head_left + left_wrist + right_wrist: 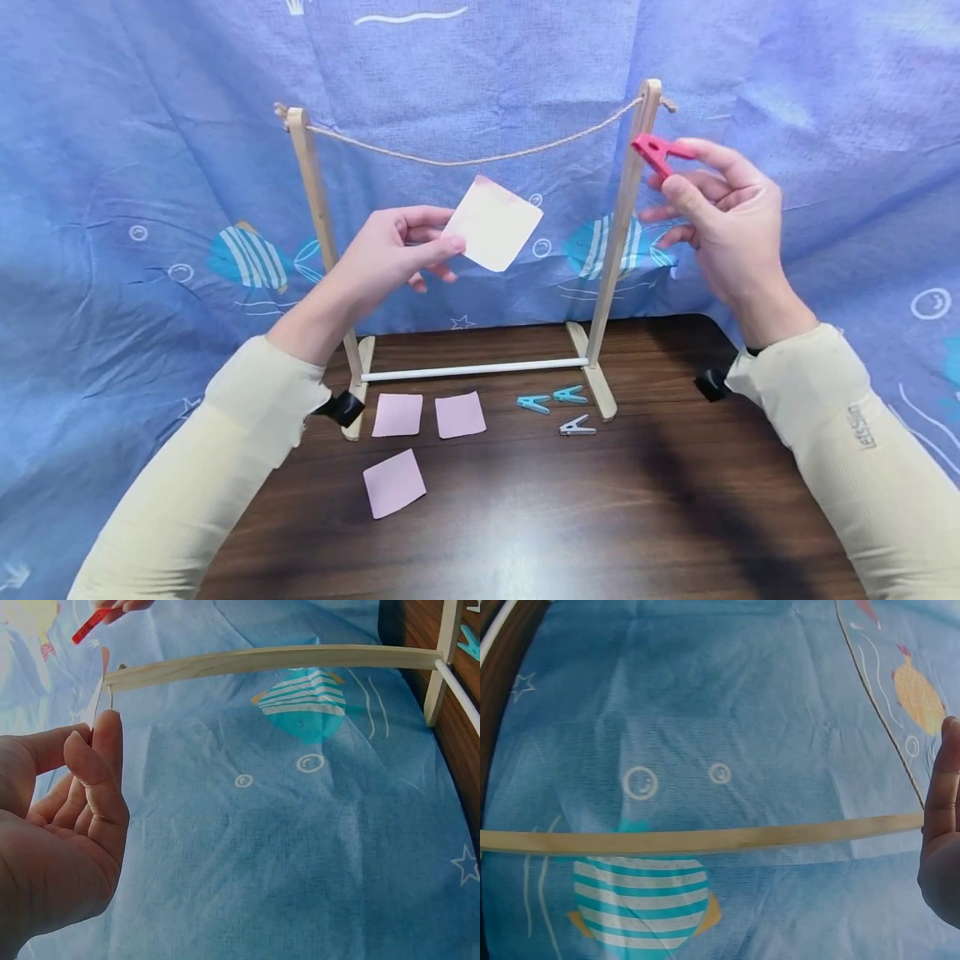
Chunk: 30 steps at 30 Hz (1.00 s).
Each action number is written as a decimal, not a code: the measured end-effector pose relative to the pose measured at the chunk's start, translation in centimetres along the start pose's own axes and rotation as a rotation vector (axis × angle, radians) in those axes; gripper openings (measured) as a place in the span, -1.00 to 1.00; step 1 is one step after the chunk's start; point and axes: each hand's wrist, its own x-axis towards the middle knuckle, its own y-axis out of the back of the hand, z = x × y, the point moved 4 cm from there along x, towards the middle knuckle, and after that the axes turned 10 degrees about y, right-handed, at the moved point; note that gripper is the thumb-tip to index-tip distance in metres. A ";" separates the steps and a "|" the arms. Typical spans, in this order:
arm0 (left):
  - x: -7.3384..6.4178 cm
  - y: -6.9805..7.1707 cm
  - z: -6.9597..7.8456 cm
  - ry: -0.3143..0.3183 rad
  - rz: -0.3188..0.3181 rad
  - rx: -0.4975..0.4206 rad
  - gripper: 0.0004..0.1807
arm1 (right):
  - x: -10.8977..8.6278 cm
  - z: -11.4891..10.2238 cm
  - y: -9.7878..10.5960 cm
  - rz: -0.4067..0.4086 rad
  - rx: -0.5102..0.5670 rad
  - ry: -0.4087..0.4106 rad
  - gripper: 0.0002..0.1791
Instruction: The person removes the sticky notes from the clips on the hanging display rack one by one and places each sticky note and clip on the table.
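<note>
Between thumb and fingers, my left hand pinches a square paper note, pale on its lit face and tilted like a diamond. It hovers just below the sagging rope of a wooden stand. In the left wrist view the note appears edge-on. My right hand holds a red clothespin by its handles, beside the stand's right post. Only part of the right hand shows in the right wrist view, and the clothespin is outside that view.
Three pink paper notes lie on the dark wooden table at left. Two blue clothespins and a grey clothespin lie near the stand's right foot. A white rod joins the feet. Behind hangs a blue fish-print cloth.
</note>
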 end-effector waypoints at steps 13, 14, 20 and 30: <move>-3.9 -2.0 -6.7 0.055 -0.074 0.007 -0.61 | -7.7 2.5 0.9 -0.238 -0.173 -0.155 -0.54; -4.2 -2.2 -7.4 0.060 -0.086 0.002 -0.62 | -8.2 2.9 0.9 -0.258 -0.190 -0.177 -0.54; -5.5 -3.4 -11.3 0.090 -0.154 -0.036 -0.60 | -10.8 5.2 1.6 -0.371 -0.258 -0.306 -0.56; -5.2 -3.6 -15.5 0.157 -0.143 -0.146 -0.57 | -15.2 9.4 1.6 -0.499 -0.325 -0.521 -0.57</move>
